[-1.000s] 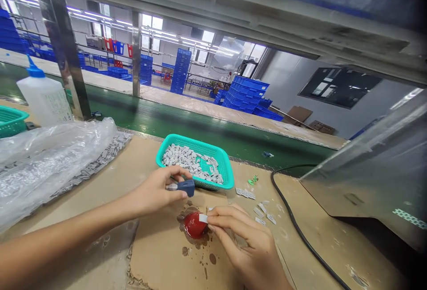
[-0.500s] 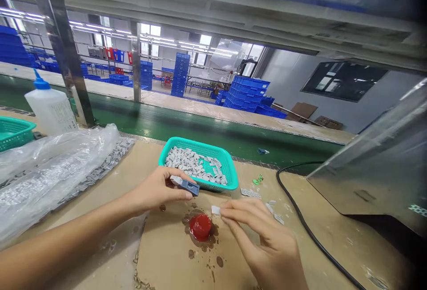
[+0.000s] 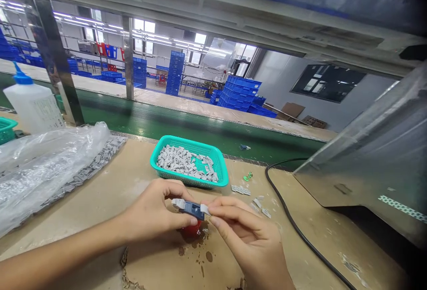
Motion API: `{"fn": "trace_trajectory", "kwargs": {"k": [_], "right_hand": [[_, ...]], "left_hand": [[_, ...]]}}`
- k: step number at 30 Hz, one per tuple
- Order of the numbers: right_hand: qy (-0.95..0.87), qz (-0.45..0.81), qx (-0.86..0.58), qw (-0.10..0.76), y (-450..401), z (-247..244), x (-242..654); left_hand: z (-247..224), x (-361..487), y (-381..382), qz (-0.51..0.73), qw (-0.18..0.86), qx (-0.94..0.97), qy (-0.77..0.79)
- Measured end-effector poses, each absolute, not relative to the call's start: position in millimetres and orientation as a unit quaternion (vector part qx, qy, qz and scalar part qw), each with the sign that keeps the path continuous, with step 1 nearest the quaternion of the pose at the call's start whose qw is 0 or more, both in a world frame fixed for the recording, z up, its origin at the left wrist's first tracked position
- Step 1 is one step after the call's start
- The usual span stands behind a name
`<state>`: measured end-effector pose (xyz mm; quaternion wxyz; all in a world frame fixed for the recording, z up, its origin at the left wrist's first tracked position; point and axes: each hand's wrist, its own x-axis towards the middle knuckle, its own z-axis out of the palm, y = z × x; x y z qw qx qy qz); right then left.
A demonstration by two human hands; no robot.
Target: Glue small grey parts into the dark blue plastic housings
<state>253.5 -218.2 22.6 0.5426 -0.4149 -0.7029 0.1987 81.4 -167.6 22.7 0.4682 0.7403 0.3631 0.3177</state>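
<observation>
My left hand (image 3: 156, 207) is closed on a small dark blue plastic part (image 3: 192, 210) with a light grey piece (image 3: 178, 203) at its left end. Between thumb and fingers, my right hand (image 3: 248, 227) pinches a small pale grey piece (image 3: 204, 209), which meets the right end of the blue part. Behind and below both hands, a red cap-like dish (image 3: 193, 230) sits on wet, spotted cardboard (image 3: 167, 259), partly hidden by my left hand. Just beyond stands a teal basket (image 3: 223, 172) with many small grey pieces (image 3: 182, 161) in it.
A plastic bag (image 3: 63, 156) over grey parts lies at left, near a white bottle (image 3: 33, 107) with a blue spout. Loose grey pieces (image 3: 240, 190) and a green figure (image 3: 248, 176) lie right of the basket. A black cable (image 3: 293, 219) runs beside a metal housing (image 3: 367, 156).
My right hand has brought the pale grey piece left and up against the blue part. My left hand has lowered over the red dish. The whole view has shifted slightly.
</observation>
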Motion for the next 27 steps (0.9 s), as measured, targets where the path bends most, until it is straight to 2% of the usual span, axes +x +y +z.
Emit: {"fn": "trace_trajectory", "kwargs": {"k": [11, 15, 20, 24, 27], "right_hand": [[-0.763, 0.162, -0.397, 0.483, -223.7, 19.1, 251.5], [-0.772, 0.151, -0.417, 0.456, -227.2, 18.3, 247.8], [-0.794, 0.074, -0.419, 0.434, -229.8, 17.9, 249.5], [-0.764, 0.045, -0.48, 0.429, -201.5, 19.1, 266.0], [-0.764, 0.058, -0.53, 0.363, -158.7, 20.3, 276.4]], "left_hand": [[25.8, 83.6, -174.9, 0.338, 0.498, 0.728, 0.327], [21.2, 87.8, -179.3, 0.377, 0.605, 0.639, 0.29], [24.0, 93.8, -178.3, 0.451, 0.718, 0.462, 0.259], [36.1, 85.9, -161.6, 0.525, 0.7, 0.387, 0.291], [40.4, 73.0, -138.2, 0.549, 0.657, 0.416, 0.307]]}}
